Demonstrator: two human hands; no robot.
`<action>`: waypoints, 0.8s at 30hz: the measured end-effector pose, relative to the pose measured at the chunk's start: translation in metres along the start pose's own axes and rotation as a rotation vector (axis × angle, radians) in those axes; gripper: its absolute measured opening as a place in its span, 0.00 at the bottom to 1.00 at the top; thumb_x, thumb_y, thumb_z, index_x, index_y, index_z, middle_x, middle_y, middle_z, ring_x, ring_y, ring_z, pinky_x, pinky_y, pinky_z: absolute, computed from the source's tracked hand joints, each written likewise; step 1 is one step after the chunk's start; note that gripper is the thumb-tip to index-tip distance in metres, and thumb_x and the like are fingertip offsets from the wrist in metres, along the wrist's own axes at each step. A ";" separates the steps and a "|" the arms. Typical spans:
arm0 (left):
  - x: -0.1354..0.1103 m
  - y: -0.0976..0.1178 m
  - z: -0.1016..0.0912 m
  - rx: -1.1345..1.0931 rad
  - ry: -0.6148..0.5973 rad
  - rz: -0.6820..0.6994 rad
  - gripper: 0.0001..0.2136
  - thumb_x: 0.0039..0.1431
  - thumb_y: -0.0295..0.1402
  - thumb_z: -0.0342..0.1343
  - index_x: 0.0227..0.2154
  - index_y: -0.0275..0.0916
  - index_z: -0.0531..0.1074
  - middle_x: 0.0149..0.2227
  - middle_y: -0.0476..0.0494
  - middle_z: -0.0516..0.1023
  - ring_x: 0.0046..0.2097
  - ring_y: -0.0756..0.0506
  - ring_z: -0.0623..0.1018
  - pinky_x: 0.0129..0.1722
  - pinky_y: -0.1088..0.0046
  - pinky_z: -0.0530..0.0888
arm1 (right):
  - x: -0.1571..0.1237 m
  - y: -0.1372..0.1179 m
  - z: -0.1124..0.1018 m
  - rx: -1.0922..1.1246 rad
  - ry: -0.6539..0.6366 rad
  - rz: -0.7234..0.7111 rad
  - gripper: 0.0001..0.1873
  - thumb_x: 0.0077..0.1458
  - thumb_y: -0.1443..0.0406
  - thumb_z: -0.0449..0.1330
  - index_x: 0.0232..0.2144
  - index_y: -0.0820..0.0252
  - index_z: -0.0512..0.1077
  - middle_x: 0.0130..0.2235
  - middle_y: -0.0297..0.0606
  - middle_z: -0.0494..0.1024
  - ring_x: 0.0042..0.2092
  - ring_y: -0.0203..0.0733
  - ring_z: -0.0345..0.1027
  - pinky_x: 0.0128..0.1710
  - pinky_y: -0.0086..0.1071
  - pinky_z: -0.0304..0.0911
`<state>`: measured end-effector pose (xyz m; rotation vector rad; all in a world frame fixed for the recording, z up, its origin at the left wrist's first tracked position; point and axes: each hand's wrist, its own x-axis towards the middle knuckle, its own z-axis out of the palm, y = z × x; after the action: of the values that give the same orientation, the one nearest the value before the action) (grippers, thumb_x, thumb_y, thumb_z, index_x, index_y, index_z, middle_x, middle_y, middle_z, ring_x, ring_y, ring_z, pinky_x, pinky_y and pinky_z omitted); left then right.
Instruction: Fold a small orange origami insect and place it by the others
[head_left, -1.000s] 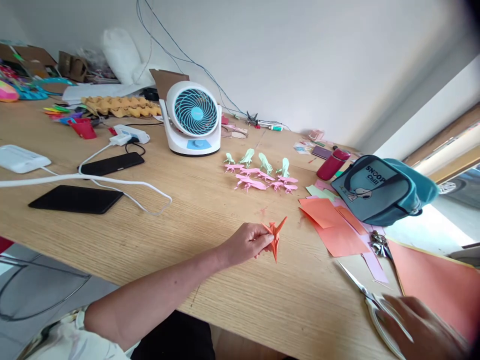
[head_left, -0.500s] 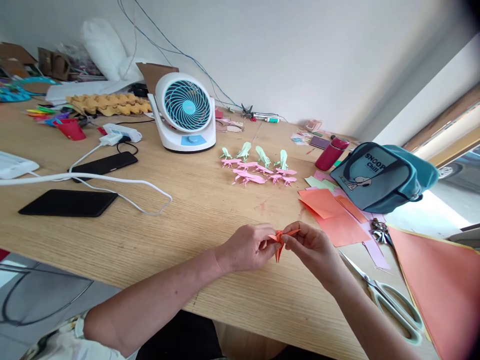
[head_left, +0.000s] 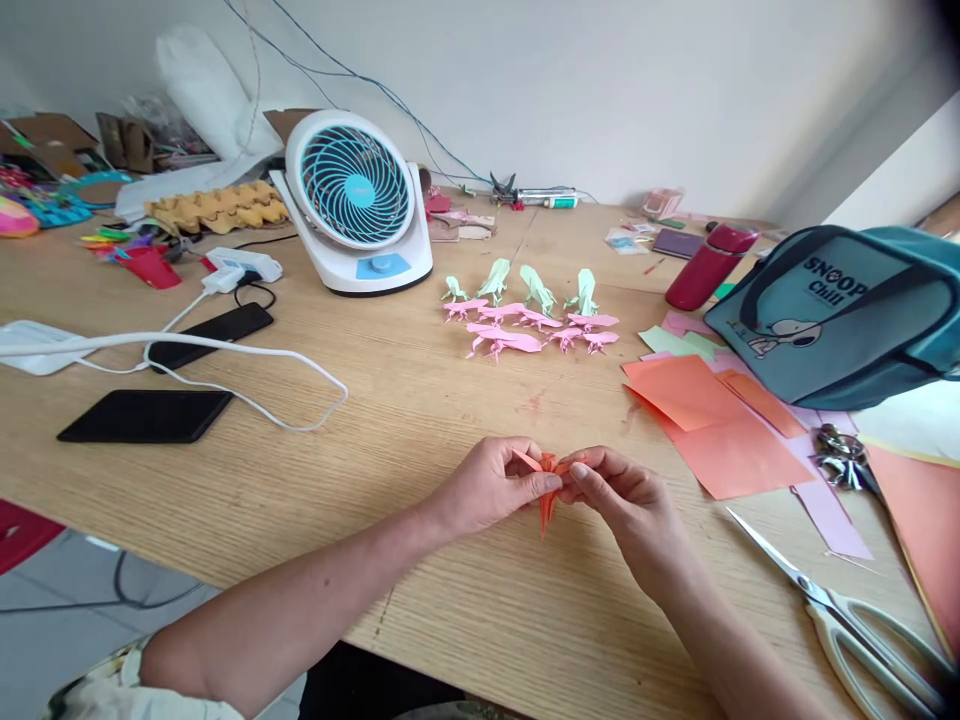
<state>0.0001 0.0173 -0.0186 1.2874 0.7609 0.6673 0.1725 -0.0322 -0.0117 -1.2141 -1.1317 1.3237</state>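
Note:
A small folded orange paper figure [head_left: 548, 505] with pointed flaps is held just above the near part of the table. My left hand [head_left: 499, 485] pinches its left side between thumb and fingers. On the other side, my right hand [head_left: 611, 490] grips a flap with thumb and forefinger. The fingertips hide some of the folds. Beyond the hands stand several pink folded paper figures [head_left: 504, 340], with several pale green ones [head_left: 537, 290] in a row behind them.
Orange paper sheets [head_left: 739, 450] lie to the right, near scissors [head_left: 817, 595] and a teal bag [head_left: 825, 310]. A red bottle [head_left: 709, 268] leans by the bag. At left are a fan [head_left: 360, 200], a black phone [head_left: 146, 416] and a white cable [head_left: 300, 352].
My left hand has shifted its hold, its thumb now lying along the figure. The figure has turned slightly, its pointed flaps still hanging down. The view has swung a little.

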 end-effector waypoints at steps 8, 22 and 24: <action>0.002 0.004 -0.004 -0.114 -0.073 -0.139 0.20 0.46 0.46 0.69 0.25 0.33 0.71 0.23 0.51 0.73 0.23 0.55 0.69 0.21 0.81 0.67 | 0.003 0.007 -0.001 0.181 -0.128 0.014 0.10 0.55 0.57 0.67 0.33 0.56 0.74 0.34 0.34 0.76 0.32 0.35 0.70 0.34 0.29 0.68; -0.003 0.011 -0.004 -0.184 -0.048 -0.164 0.16 0.52 0.42 0.66 0.27 0.33 0.71 0.23 0.53 0.67 0.22 0.57 0.64 0.17 0.84 0.63 | 0.001 0.015 0.004 0.227 -0.211 0.022 0.12 0.56 0.59 0.66 0.39 0.54 0.70 0.31 0.32 0.76 0.34 0.34 0.70 0.34 0.26 0.67; -0.003 0.011 -0.004 -0.193 -0.057 -0.168 0.16 0.52 0.42 0.66 0.28 0.33 0.71 0.23 0.53 0.66 0.22 0.57 0.63 0.17 0.84 0.63 | 0.000 0.017 0.005 0.235 -0.206 0.020 0.11 0.56 0.59 0.66 0.39 0.54 0.69 0.31 0.33 0.77 0.35 0.35 0.72 0.36 0.29 0.68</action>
<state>-0.0050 0.0189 -0.0077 1.0494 0.7307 0.5517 0.1661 -0.0338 -0.0283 -0.9368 -1.0728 1.5764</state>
